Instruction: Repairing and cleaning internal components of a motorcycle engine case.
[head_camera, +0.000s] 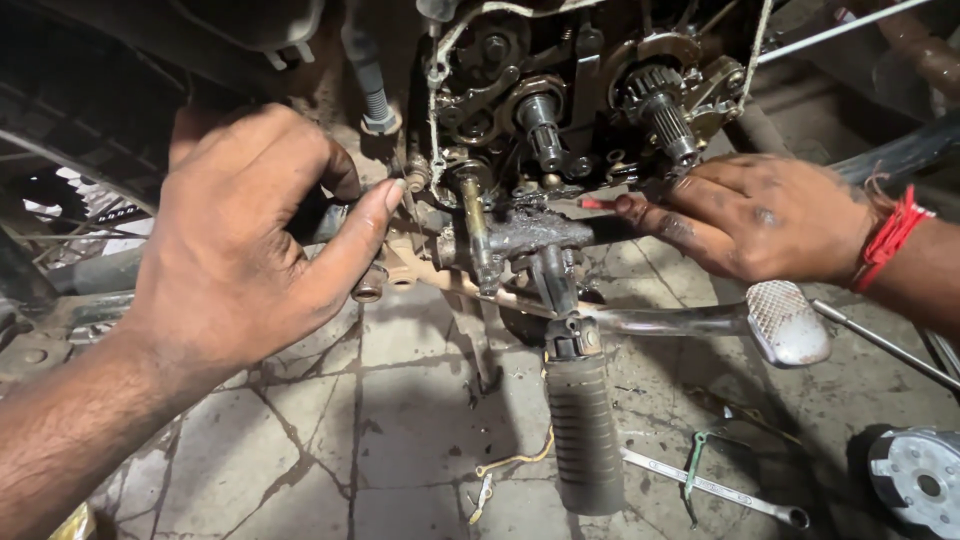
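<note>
An opened motorcycle engine (560, 90) fills the top centre, with bare shafts, gears and a greasy lower casing showing. My left hand (250, 235) grips a part of the frame at the engine's left, thumb pressed near a small bolt head (415, 178). My right hand (770, 215), with a red thread on its wrist, holds a thin tool with a red handle (598, 204); its tip points at the dirty bottom of the engine. Below hang a black ribbed footrest (585, 425) and a metal brake pedal (788, 322).
The floor is cracked stone tiles (400, 430). On it lie a long spanner (710, 487), a thin green wire piece (693, 470) and a round silver engine part (920, 480) at bottom right. A tyre (60, 110) stands at upper left.
</note>
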